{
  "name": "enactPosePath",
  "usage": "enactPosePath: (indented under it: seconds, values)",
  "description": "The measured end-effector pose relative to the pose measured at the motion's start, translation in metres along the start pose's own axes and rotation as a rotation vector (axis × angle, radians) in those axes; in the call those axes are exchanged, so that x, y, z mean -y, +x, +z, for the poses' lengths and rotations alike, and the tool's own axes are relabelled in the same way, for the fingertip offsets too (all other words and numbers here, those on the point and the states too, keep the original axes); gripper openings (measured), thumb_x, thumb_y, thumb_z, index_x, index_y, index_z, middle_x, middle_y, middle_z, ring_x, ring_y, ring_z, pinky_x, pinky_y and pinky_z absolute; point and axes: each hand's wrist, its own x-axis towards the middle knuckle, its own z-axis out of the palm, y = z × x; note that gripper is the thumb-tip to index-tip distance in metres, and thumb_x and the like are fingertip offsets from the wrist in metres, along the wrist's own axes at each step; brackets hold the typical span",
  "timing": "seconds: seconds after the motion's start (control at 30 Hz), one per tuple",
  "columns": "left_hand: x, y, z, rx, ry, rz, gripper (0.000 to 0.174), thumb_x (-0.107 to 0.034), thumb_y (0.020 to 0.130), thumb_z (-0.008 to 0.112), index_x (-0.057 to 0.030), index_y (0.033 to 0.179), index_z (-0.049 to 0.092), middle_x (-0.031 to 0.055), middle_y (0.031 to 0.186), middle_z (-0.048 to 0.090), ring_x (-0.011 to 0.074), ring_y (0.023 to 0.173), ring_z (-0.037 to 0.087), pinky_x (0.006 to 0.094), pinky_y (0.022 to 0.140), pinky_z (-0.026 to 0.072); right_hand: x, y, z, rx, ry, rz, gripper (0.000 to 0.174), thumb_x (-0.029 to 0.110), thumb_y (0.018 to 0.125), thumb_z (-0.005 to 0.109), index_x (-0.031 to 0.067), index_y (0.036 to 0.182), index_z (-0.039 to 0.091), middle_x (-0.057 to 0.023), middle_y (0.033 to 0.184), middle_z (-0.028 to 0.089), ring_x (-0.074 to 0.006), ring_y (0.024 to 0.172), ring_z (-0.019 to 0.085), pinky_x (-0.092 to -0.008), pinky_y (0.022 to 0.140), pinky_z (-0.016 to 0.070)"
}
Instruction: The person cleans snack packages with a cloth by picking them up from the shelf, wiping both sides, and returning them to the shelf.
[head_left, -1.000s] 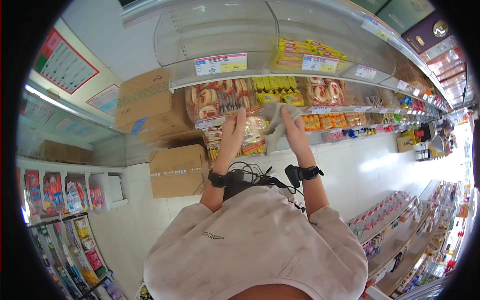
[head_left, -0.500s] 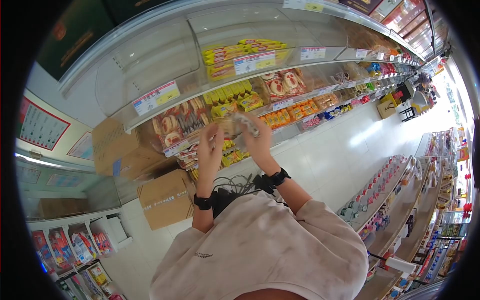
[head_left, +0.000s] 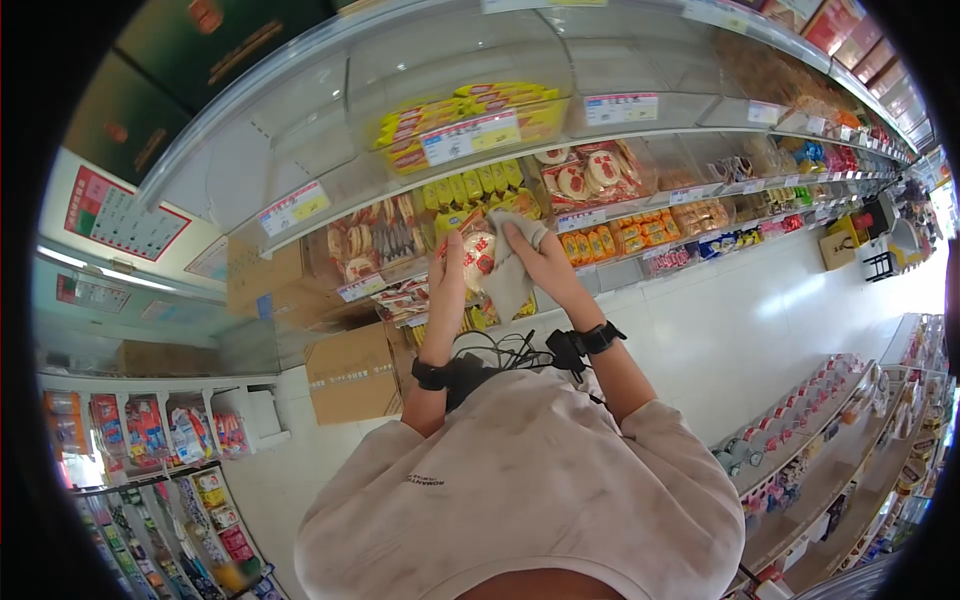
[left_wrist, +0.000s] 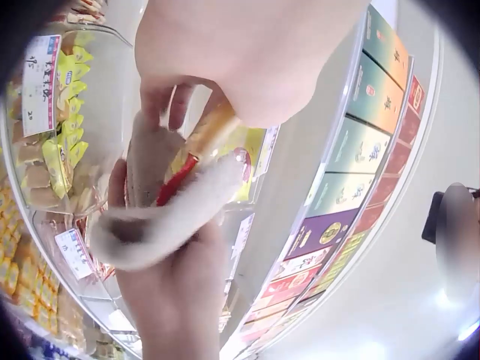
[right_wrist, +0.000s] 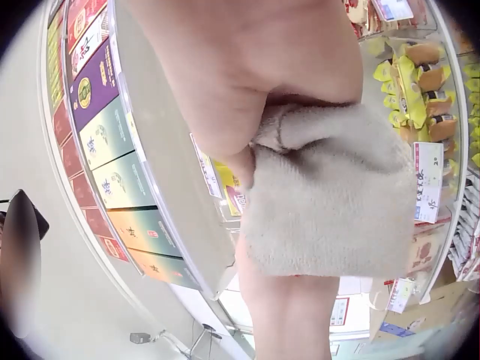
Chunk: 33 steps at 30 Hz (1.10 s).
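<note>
**A:** Two hands meet at twelve o'clock, in front of the snack shelf [head_left: 345, 190]. What are we holding?

**B:** Our left hand [head_left: 447, 268] grips a packet of round crackers [head_left: 478, 258] by its nine o'clock edge. Our right hand [head_left: 548, 262] clutches a grey cloth [head_left: 512, 285], pressed against the packet's three o'clock side.

**A:** What has changed?

**B:** A second ago the cloth hung loose, clear of the packet. Now it lies on the wrapper. We judge the wiping is under way, with the packet held off the shelf.
</note>
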Motion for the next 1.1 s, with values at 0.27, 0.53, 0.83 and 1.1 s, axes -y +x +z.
enactPosePath:
  seconds: [0.27, 0.53, 0.83, 1.1]
  values:
    - [-0.011, 0.024, 0.062, 0.216, 0.024, -0.124, 0.05, -0.043, 0.103, 0.053, 0.0025, 0.121, 0.063, 0.0063, 0.106, 0.068, 0.0116, 0.096, 0.063, 0.0267, 0.082, 0.0494, -0.006, -0.015, -0.067, 0.134, 0.13, 0.025, 0.04, 0.024, 0.095, 0.07, 0.0, 0.125, 0.062, -0.0027, 0.105, 0.07, -0.0093, 0.09, 0.063, -0.0272, 0.08, 0.0523]
    - [0.019, 0.054, 0.144, 0.27, 0.07, 0.074, 0.06, -0.012, 0.094, 0.07, 0.003, 0.143, 0.041, 0.0116, 0.112, 0.065, 0.0143, 0.101, 0.063, 0.0269, 0.08, 0.0504, -0.035, 0.017, -0.14, -0.169, -0.077, -0.118, 0.029, 0.019, 0.093, 0.069, -0.0037, 0.11, 0.065, -0.0146, 0.084, 0.071, -0.022, 0.075, 0.068, -0.0358, 0.07, 0.0521]
    - [0.069, 0.131, 0.18, 0.036, 0.45, 0.33, 0.044, -0.018, 0.09, 0.076, 0.0045, 0.123, 0.057, 0.013, 0.09, 0.068, 0.0173, 0.077, 0.067, 0.0302, 0.064, 0.0511, -0.038, 0.075, -0.189, -0.544, -0.677, -0.323, 0.027, 0.009, 0.083, 0.069, -0.0014, 0.108, 0.061, -0.025, 0.092, 0.068, -0.0444, 0.088, 0.065, -0.0499, 0.076, 0.0512]
    - [0.067, 0.118, 0.187, -0.111, 1.118, 0.735, 0.038, -0.009, 0.08, 0.073, -0.002, 0.117, 0.065, 0.0228, 0.123, 0.06, 0.0411, 0.119, 0.053, 0.054, 0.099, 0.0453, -0.066, 0.095, -0.17, -0.212, -0.766, -0.536, 0.052, 0.0, 0.071, 0.069, 0.0021, 0.122, 0.058, -0.018, 0.125, 0.06, -0.0398, 0.117, 0.055, -0.0475, 0.098, 0.0454]
